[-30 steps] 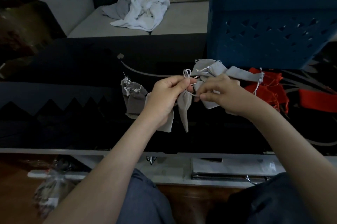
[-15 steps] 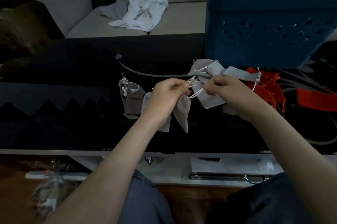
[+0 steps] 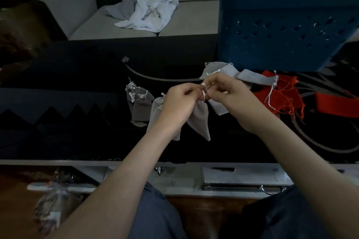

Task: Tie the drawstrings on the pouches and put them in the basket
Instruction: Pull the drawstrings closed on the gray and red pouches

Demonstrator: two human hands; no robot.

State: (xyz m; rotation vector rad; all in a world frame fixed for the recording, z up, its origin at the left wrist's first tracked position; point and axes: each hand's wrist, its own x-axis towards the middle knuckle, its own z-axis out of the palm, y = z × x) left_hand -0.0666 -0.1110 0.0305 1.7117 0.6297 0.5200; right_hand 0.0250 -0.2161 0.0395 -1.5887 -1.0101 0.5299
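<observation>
A grey pouch hangs over the black table, and my left hand pinches its gathered neck. My right hand grips its white drawstring, which loops between my fingertips. Another grey pouch lies partly under my left wrist. Two tied grey pouches rest to the left. Loose grey pouches and red pouches lie at the right, in front of the blue basket.
The black table has a near edge just above my knees. A sofa behind it carries crumpled white and grey cloths. A shelf below the table holds flat items, and a plastic bag sits at the lower left.
My hands have come close together again after drawing the string apart. The drawstring now loops around my fingertips above the pouch neck. The pouch has stayed hanging in place.
</observation>
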